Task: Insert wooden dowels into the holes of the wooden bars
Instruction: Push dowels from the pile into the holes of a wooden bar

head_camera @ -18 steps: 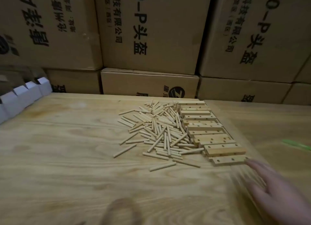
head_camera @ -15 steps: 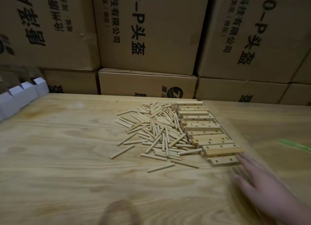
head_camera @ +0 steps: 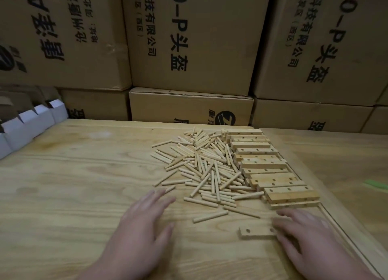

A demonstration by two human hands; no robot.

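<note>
Head view looks down on my two hands over the wooden table [head_camera: 63,195], and I take the landmark to be the dowel pile [head_camera: 210,166] heaped near the table's far middle. Just right of the pile, touching its edge, lies the row of drilled wooden bars [head_camera: 270,170], overlapping one another front to back. One single bar [head_camera: 257,231] sits apart, nearer to me than the pile and to its right, lying flat with a hole showing near its left end. My right hand [head_camera: 310,240] rests on that bar's right end, fingers fairly straight and spread, pressing rather than gripping as far as I can tell. My left hand [head_camera: 142,223] hovers nearer than the pile's left edge, fingers extended and loose, holding nothing; its tips are close to a stray dowel [head_camera: 170,189].

I judge this the very start: one bar set out, no dowel fitted yet. Next I need to pinch one dowel from the pile with my left hand, steady the bar, and line the dowel's end squarely over a hole.
</note>
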